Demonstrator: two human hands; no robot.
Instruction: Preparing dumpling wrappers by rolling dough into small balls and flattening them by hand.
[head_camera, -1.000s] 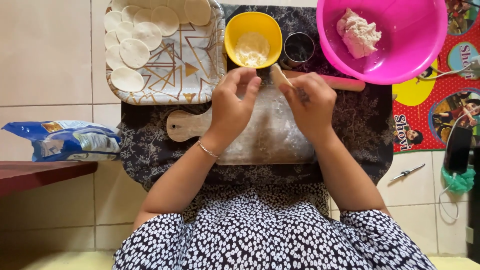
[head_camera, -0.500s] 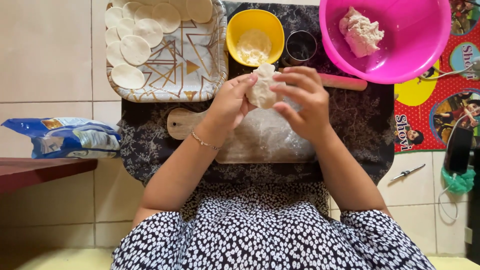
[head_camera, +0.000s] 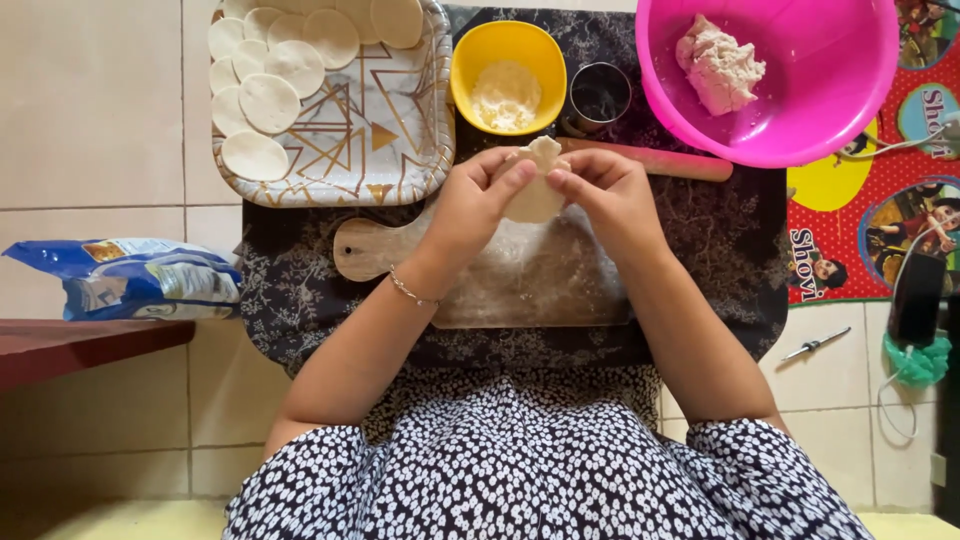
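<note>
My left hand (head_camera: 472, 208) and my right hand (head_camera: 610, 195) meet above a floured wooden board (head_camera: 520, 280), both pinching one pale dough wrapper (head_camera: 535, 185) with a gathered, pleated top edge. Fingertips of both hands press its rim. Just beyond the hands stand a yellow bowl (head_camera: 507, 62) with white filling and a small dark metal cup (head_camera: 599, 97). A wooden rolling pin (head_camera: 670, 160) lies behind my right hand.
A patterned tray (head_camera: 385, 130) at the far left holds several flat round dough discs (head_camera: 268, 100). A pink bowl (head_camera: 800, 130) with a dough lump (head_camera: 718, 65) stands far right. A blue bag (head_camera: 130, 278) lies left; a phone (head_camera: 915, 298) and a small tool (head_camera: 815, 345) lie right.
A second ago my hands worked low at the board with a thin stick. They have since lifted the dough wrapper and gathered its edge into pleats.
</note>
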